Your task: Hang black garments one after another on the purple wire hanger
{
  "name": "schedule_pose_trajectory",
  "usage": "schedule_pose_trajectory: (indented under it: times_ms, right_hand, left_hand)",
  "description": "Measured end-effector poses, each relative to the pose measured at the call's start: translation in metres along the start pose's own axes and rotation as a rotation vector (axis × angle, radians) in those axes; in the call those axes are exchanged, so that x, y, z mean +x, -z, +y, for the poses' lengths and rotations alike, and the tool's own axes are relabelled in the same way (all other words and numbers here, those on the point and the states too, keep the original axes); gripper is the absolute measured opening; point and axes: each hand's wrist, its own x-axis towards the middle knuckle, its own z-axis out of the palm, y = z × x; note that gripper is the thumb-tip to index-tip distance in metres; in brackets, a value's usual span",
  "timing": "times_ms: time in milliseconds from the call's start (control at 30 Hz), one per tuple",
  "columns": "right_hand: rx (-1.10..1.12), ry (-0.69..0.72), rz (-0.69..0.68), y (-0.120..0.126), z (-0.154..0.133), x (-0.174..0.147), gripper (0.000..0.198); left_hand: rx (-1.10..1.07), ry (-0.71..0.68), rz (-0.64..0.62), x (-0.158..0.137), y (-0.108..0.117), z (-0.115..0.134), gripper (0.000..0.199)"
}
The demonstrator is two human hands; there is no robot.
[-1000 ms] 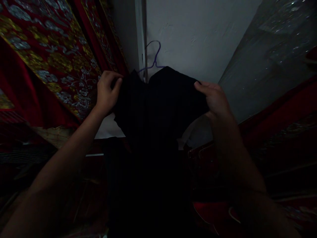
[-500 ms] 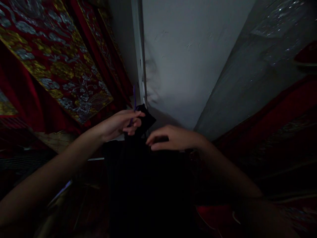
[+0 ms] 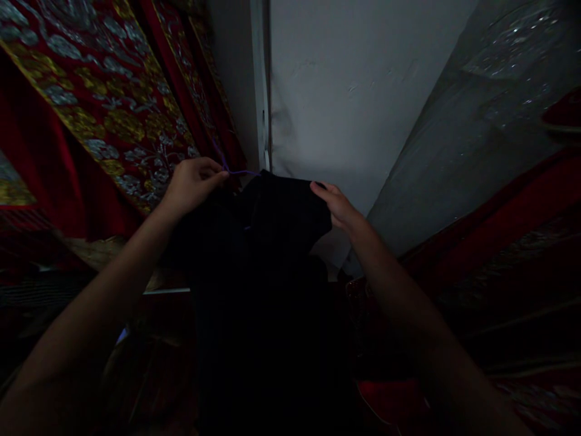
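Note:
A dark black garment spreads between my two hands, its upper edge in front of the pale wall. A thin purple hanger runs from my left fingertips into the top of the cloth. My left hand is closed, thumb and finger pinching the hanger beside its bend. On the other side, my right hand grips the garment's right edge, thumb on top and the other fingers mostly hidden behind the cloth. The garment's lower folds merge with the darkness below, so their outline cannot be made out.
Red cloth with gold and silver embroidery hangs at the left. A pale wall with a narrow vertical strip stands ahead. Shiny clear plastic sheeting covers things at the right, above red fabric.
My hands have moved apart, the left one up and leftward, the right one up and rightward. My right hand now grips the garment, which is raised and spread wider. The hanger has tilted.

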Motion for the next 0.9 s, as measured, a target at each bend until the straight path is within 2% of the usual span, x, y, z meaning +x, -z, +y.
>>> schedule_pose_trajectory:
  times_ms: [100, 167, 233, 367, 433, 533, 633, 733, 833, 900]
  right_hand:
    - [-0.012, 0.145, 0.198, 0.004, -0.016, 0.029, 0.056]
    - [-0.038, 0.196, 0.279, 0.013, -0.019, 0.039, 0.060]
    - [-0.064, 0.232, 0.335, 0.023, -0.012, 0.036, 0.064]
    - [-0.093, 0.306, 0.506, 0.033, 0.012, 0.003, 0.064]
    - [-0.110, 0.318, 0.560, 0.031, 0.023, -0.014, 0.062]
    - [-0.122, 0.330, 0.582, 0.025, 0.032, -0.027, 0.058]
    - [-0.065, 0.345, 0.628, 0.024, 0.041, -0.031, 0.054]
    - [-0.021, 0.278, 0.638, 0.027, 0.057, -0.033, 0.053]
    - [-0.050, 0.183, 0.677, 0.026, 0.081, -0.040, 0.051]
    - [-0.143, 0.177, 0.806, 0.017, 0.098, -0.051, 0.047]
  left_hand:
    - [0.094, -0.148, 0.241, -0.002, -0.008, 0.004, 0.033]
    - [0.147, -0.222, 0.273, -0.012, -0.013, 0.013, 0.036]
    - [0.181, -0.270, 0.168, -0.027, -0.020, 0.020, 0.037]
    - [0.250, -0.333, -0.192, -0.057, -0.048, 0.017, 0.041]
    - [0.309, -0.343, -0.269, -0.068, -0.066, 0.008, 0.040]
    - [0.331, -0.308, -0.262, -0.083, -0.087, -0.003, 0.030]
    - [0.258, -0.255, -0.250, -0.098, -0.102, -0.006, 0.024]
    - [0.142, -0.201, -0.248, -0.110, -0.113, -0.005, 0.020]
    - [-0.003, -0.134, -0.150, -0.117, -0.120, -0.006, 0.016]
    - [-0.069, -0.080, -0.056, -0.121, -0.122, -0.009, 0.013]
